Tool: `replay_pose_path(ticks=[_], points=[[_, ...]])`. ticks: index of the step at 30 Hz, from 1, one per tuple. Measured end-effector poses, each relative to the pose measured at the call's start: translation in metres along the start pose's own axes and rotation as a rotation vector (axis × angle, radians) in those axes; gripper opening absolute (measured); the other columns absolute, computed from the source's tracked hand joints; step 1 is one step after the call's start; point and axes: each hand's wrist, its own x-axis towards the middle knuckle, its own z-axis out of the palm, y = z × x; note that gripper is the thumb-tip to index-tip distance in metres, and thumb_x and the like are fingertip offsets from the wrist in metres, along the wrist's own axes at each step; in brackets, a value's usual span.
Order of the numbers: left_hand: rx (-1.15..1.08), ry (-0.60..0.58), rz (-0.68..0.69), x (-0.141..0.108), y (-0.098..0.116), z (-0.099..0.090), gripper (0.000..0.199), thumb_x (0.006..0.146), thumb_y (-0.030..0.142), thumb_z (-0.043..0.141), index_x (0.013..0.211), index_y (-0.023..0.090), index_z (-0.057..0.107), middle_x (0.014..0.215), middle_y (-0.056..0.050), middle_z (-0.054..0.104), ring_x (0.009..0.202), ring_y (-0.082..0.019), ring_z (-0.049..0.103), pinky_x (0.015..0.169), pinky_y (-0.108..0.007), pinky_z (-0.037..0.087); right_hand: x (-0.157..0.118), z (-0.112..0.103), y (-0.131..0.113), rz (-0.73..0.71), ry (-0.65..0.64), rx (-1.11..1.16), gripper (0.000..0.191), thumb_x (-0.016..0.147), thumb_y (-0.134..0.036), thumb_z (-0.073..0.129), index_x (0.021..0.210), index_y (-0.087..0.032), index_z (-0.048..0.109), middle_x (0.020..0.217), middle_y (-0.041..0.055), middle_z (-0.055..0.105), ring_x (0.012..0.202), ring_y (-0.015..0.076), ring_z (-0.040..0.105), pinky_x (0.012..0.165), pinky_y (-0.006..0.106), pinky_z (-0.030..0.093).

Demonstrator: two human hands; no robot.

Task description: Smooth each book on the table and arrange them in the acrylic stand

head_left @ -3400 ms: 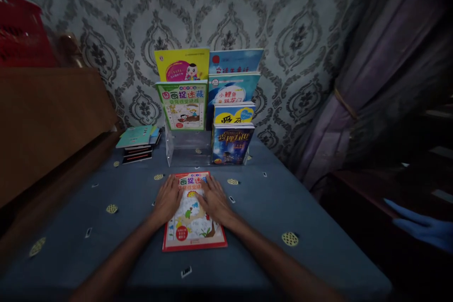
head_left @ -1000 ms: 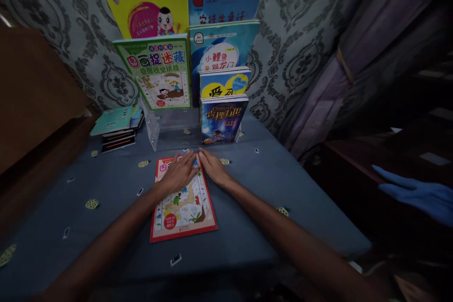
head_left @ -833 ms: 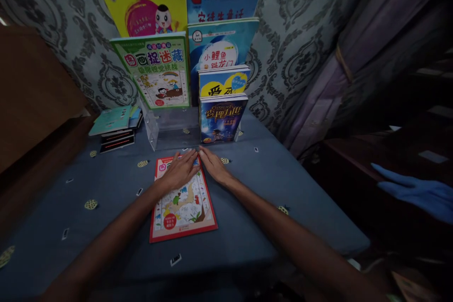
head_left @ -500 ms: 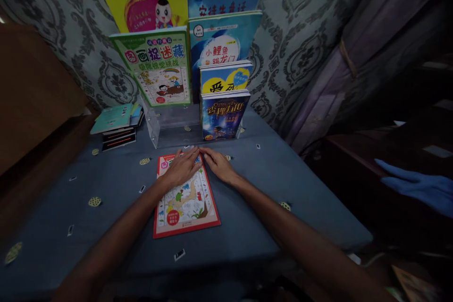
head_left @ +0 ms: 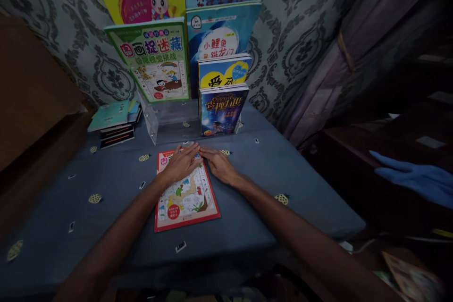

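A picture book (head_left: 193, 203) with a red border and a cartoon cover lies closed on the blue-grey cloth. My left hand (head_left: 182, 163) rests flat over its upper part, fingers stretched out toward the top right corner, covering much of the title. At that same corner is my right hand (head_left: 220, 166), fingers extended to the left and their tips meeting my left fingertips. Its thumb is partly hidden. Behind my hands, a clear acrylic stand (head_left: 152, 125) holds upright books, among them a green-bordered book (head_left: 163, 66) and a dark blue book (head_left: 222, 111).
Several thin books (head_left: 113, 120) are stacked left of the stand. A patterned curtain (head_left: 293, 42) hangs behind the cloth-covered table (head_left: 116, 184). To the right, a blue glove (head_left: 417, 174) shows over a dark surface. A brown panel (head_left: 31, 89) stands at the left.
The camera view has tilted slightly, so the books and stand sit a little higher in the picture. My hands keep nearly the same place on the red-bordered picture book.
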Motion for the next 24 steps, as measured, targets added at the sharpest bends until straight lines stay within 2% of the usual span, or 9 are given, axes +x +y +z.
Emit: replay_pose_path(ticks=[5,13,19,24], points=[[-0.003,-0.006,0.016,-0.002,0.003,-0.004,0.057,0.104,0.049,0.028,0.150,0.018,0.042,0.156,-0.011,0.043,0.149,-0.022,0.035,0.123,-0.054,0.020,-0.007,-0.002,-0.002,-0.008,0.008,0.004,0.051,0.086,-0.003,0.045,0.129,-0.021,0.067,0.136,0.0100,0.066,0.130,0.0239,0.059,0.110,0.047,0.047],[0.022,0.023,0.105,-0.008,0.007,-0.005,0.058,0.104,0.051,0.028,0.146,0.016,0.047,0.154,-0.013,0.046,0.146,-0.023,0.040,0.124,-0.049,0.019,-0.017,-0.010,-0.017,0.033,-0.040,0.026,0.051,0.086,-0.002,0.046,0.127,-0.020,0.069,0.137,0.0119,0.064,0.131,0.0263,0.058,0.112,0.049,0.045],[0.012,-0.003,0.123,-0.014,0.012,-0.008,0.059,0.104,0.054,0.028,0.146,0.017,0.047,0.154,-0.013,0.047,0.145,-0.023,0.041,0.123,-0.048,0.021,-0.024,-0.011,-0.022,0.037,-0.036,0.036,0.048,0.089,-0.004,0.044,0.127,-0.021,0.069,0.135,0.0106,0.066,0.130,0.0241,0.059,0.112,0.048,0.045],[0.019,-0.033,0.119,-0.018,0.018,-0.011,0.060,0.104,0.054,0.027,0.147,0.017,0.047,0.155,-0.013,0.045,0.146,-0.024,0.039,0.123,-0.050,0.020,-0.029,-0.015,-0.028,0.055,-0.060,0.050,0.050,0.085,-0.002,0.045,0.126,-0.019,0.069,0.136,0.0122,0.065,0.131,0.0259,0.058,0.112,0.050,0.045]])
